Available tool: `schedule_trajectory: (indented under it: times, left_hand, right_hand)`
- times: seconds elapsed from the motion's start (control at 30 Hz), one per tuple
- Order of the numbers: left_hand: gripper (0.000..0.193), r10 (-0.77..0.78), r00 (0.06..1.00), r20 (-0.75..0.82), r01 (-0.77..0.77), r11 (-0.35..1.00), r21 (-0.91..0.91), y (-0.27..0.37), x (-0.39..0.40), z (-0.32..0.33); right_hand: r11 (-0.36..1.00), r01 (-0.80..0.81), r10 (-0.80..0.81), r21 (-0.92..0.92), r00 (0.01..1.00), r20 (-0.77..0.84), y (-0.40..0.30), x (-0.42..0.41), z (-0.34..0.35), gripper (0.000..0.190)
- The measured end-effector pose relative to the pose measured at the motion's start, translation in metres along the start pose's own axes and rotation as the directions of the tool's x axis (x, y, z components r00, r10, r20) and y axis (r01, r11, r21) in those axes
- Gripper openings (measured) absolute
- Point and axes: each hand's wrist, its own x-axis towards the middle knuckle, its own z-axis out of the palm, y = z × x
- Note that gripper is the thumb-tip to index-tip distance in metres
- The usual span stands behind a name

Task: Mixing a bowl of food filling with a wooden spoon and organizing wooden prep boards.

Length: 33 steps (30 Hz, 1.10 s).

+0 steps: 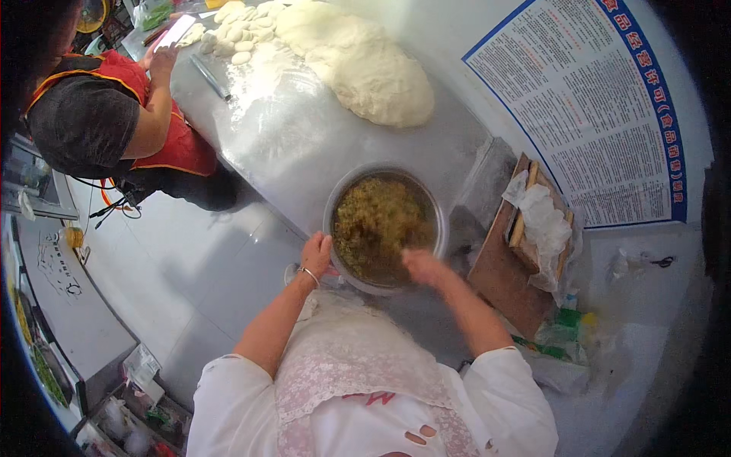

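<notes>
A round metal basin point(441, 240) stands near the edge of the steel worktable, in front of my body. It holds a brownish-green chopped filling point(377, 214), blurred on its right side. My left hand point(316, 255) grips the basin's near-left rim, with a bracelet around the wrist. Over the near-right part of the filling is my right hand point(421, 266), smeared by motion with its fingers curled. Whether a tool is in that hand cannot be made out.
A large dough mass point(377, 68) and several small dough pieces point(243, 31) lie on the floured steel worktable point(268, 131). A co-worker in a red apron point(125, 74) stands at the left. Wooden boards point(508, 268) with crumpled plastic point(545, 223) lean at the right, below a printed poster point(594, 108).
</notes>
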Motion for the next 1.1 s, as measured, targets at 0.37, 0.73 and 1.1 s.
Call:
schedule_trajectory:
  times: [0.37,0.73,1.1]
  left_hand:
    - [0.026,-0.116,0.992,0.048,0.122,0.983,-0.141,0.022,-0.010,-0.003]
    - [0.026,-0.024,1.000,0.004,0.025,0.999,-0.047,-0.016,0.005,-0.005]
    - [0.022,0.077,0.997,-0.002,-0.076,0.994,0.073,-0.024,0.012,0.002]
  right_hand:
    - [0.077,-0.018,-0.648,-0.997,0.759,-0.063,-0.059,-0.080,-0.015,0.016]
    - [-0.171,-0.063,-0.359,-0.983,0.933,0.003,-0.064,-0.112,-0.002,0.021]
    - [0.841,0.219,-0.218,-0.495,0.974,0.060,0.015,0.047,0.073,0.025]
